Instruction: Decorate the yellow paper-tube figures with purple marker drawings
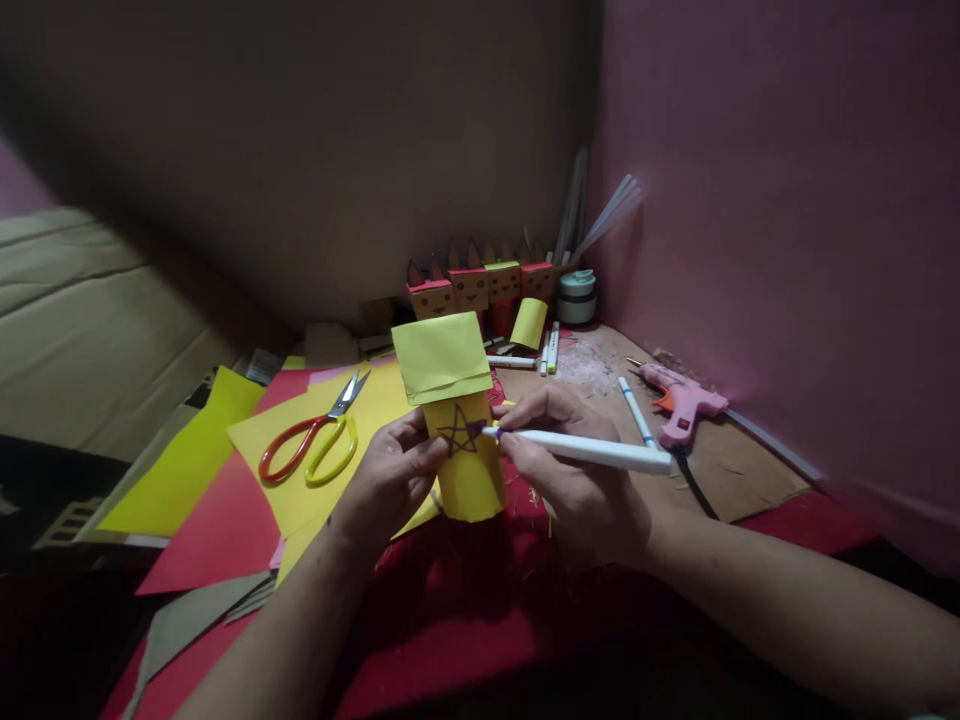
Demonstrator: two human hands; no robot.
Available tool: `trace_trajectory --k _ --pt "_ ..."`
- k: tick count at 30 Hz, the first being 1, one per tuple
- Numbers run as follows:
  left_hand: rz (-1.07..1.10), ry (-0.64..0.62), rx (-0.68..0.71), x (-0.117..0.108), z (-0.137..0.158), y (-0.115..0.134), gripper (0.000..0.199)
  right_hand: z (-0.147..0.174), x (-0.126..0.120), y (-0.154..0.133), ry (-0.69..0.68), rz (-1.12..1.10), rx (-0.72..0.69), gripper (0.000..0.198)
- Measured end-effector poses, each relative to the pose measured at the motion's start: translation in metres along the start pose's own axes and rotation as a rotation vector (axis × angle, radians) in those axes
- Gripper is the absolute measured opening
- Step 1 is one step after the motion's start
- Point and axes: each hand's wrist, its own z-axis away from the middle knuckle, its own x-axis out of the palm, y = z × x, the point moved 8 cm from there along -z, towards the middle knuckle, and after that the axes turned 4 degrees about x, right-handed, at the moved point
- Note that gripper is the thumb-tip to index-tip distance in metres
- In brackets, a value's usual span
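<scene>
Here, mid-frame, the left hand point(391, 468) pinches a yellow paper tube point(472, 490) by its side; the right hand point(581, 495) grips a marker point(626, 455) at its star point(463, 432). Likely light and easily dented, the tube suits gentle side holds. Beyond, above centre, stand cardboard figures point(469, 290).

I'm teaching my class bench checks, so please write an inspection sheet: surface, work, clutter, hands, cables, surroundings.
Surface: red covering, brown cardboard at the right.
Work: yellow paper tube with a yellow top; dark star on it, partly filled in.
Clutter: scissors on yellow sheets, blades slightly apart; loose markers; pink glue gun on the cardboard.
Hands: left hand grips the tube; right hand holds a white marker, tip at the star.
Cables: black cable at the glue gun's handle; far end not visible.
Surroundings: pink wall at right; box figures and lidded tub behind.
</scene>
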Motion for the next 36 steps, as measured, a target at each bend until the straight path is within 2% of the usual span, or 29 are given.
trace_trajectory --k 6,10,16,36 --pt "-0.003 -0.066 0.018 0.007 -0.001 0.002 0.036 0.003 0.003 -0.001 -0.036 -0.017 -0.015 0.005" --pt "0.0 -0.048 0.015 0.007 -0.001 0.003 0.035 0.002 0.0 -0.004 -0.019 -0.042 -0.027 0.006" --pt "0.002 -0.012 0.001 0.007 0.0 0.003 0.037 0.003 0.001 -0.01 -0.04 0.061 -0.095 0.007" --pt "-0.012 -0.021 0.009 0.011 -0.001 0.002 0.039 0.001 0.001 -0.007 -0.014 0.139 -0.099 0.007"
